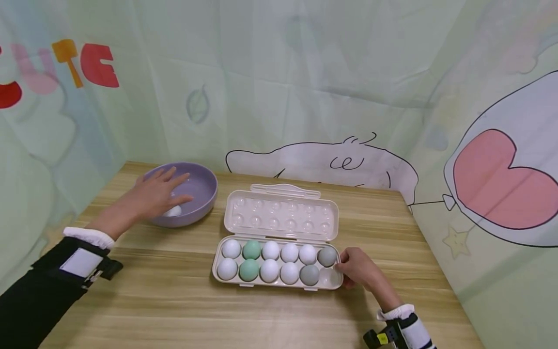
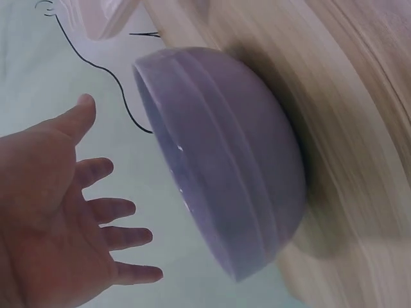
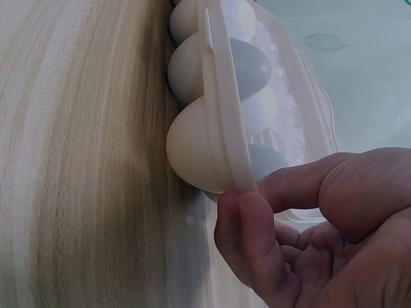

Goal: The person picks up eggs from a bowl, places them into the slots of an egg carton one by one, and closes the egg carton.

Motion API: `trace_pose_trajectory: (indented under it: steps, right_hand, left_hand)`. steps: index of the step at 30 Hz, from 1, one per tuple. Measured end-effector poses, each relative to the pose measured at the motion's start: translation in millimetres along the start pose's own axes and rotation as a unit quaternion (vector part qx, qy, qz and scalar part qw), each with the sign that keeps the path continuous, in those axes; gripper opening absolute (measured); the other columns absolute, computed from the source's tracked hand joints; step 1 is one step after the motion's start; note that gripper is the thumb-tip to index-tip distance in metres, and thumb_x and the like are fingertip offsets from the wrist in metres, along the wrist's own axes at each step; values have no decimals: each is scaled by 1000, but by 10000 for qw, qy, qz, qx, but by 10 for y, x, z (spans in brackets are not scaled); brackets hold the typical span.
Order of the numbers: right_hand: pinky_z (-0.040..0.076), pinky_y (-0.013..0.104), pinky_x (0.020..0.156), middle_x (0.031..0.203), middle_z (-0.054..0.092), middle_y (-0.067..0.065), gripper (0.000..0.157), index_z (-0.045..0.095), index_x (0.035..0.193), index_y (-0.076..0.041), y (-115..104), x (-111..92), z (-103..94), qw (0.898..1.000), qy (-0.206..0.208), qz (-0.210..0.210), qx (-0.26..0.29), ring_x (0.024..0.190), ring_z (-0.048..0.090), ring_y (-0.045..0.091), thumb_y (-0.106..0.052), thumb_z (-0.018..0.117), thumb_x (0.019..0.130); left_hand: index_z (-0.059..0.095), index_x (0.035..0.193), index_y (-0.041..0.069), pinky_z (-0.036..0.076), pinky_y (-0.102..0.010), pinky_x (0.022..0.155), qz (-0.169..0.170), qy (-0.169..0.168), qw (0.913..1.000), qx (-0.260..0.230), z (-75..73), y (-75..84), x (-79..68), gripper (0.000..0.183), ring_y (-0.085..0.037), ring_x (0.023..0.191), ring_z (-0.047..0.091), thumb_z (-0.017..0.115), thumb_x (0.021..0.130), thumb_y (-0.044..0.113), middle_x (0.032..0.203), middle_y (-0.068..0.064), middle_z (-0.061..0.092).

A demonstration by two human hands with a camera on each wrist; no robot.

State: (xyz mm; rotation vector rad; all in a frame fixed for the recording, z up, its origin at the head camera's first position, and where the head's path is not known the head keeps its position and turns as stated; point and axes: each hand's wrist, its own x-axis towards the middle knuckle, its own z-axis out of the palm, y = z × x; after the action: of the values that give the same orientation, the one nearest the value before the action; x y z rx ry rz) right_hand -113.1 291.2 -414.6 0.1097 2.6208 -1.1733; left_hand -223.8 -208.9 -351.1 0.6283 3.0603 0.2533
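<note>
My left hand [image 1: 152, 198] hovers over a purple bowl [image 1: 198, 214], fingers spread and holding nothing. Below its palm, a white egg [image 1: 175, 211] shows inside the bowl; the hand hides part of the interior. In the left wrist view the fingers reach toward the bowl's rim [image 2: 192, 208]. A pale plastic egg carton [image 1: 329, 279] lies with its clear-dimpled lid [image 1: 281, 209] folded back. White eggs [image 1: 269, 271], two green eggs [image 1: 249, 270] and two grey eggs [image 1: 309, 275] fill its cups, except the bare front right one. My right hand [image 1: 359, 268] pinches the carton's right end between thumb and fingers.
Both things stand on a wood-grain table [image 1: 279, 320]. A printed cloth [image 1: 261, 87] hangs behind and along both sides, close to the table's back edge. The bowl stands near the back left corner, left of the carton.
</note>
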Motion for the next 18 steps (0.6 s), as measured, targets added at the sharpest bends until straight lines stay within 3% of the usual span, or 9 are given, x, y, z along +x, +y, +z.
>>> trace_pose_trajectory:
  steps: [9,14,18]
  right_hand:
    - [54,30,46,69,59,13,12,59,83,3,1,6,12,10000,-37,35,40,48,56,16,4,69,89]
    - [54,31,46,69,59,13,13,58,83,3,4,13,23,10000,-20,52,49,49,57,16,4,69,89]
    - [55,31,47,70,59,13,13,58,83,2,-1,18,26,10000,-23,74,12,50,57,16,3,70,90]
  left_hand:
    - [42,148,-13,28,-71,111,232,44,9995,-212,137,-269,69,71,-65,136,32,70,99,30,146,-50,32]
    - [48,141,-16,35,-69,108,170,-91,9995,-255,236,-395,95,64,-64,130,41,71,97,25,140,-50,38]
    - [57,130,-17,42,-65,103,247,-81,9995,-179,320,-481,126,54,-62,123,50,70,96,22,128,-46,53]
